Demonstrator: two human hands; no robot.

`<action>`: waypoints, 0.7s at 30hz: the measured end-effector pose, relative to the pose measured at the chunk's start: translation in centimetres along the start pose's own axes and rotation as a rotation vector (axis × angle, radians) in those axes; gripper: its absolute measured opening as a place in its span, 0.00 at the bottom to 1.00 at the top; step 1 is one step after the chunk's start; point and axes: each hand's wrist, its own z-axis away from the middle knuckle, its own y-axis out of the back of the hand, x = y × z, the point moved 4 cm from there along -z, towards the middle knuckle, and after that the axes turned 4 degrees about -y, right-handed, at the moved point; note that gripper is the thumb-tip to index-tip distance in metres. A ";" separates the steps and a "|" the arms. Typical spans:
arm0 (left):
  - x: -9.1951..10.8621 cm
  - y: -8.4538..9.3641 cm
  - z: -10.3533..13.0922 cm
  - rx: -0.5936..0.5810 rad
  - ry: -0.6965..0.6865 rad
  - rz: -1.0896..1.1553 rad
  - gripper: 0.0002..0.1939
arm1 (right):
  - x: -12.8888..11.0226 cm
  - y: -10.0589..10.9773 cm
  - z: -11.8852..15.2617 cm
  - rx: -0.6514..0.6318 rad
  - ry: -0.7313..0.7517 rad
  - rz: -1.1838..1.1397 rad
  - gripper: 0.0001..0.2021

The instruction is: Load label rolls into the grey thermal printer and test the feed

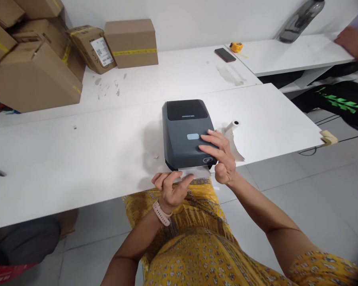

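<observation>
A dark grey label printer (179,147) sits at the front edge of the white table, its lid closed. From its front slot sticks a white paper strip (197,172). My left hand (173,188) pinches the strip between thumb and fingers, just below the printer's front. Along the printer's right side lies my right hand (222,155), two fingers stretched over its top near the light blue button (193,136). To the right of that hand is a small roll of white paper (233,126), with a loose backing strip (236,147) trailing toward the table edge.
Cardboard boxes (131,43) are stacked at the back left. A phone (225,55) and a yellow tape measure (236,47) lie at the back right. Beyond stands a dark bottle (301,22). Another person's arm (350,41) shows at far right.
</observation>
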 end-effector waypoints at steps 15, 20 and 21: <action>-1.4 0.0 0.5 0.039 0.055 0.180 0.10 | -0.1 -2.3 3.4 0.271 -0.095 -0.039 0.24; -3.4 -2.4 -1.2 0.064 0.635 0.618 0.31 | -0.7 -2.2 2.8 0.326 -0.219 -0.097 0.20; -3.7 -3.0 -1.4 0.030 0.748 0.700 0.33 | -0.6 -2.2 2.8 0.344 -0.271 -0.124 0.19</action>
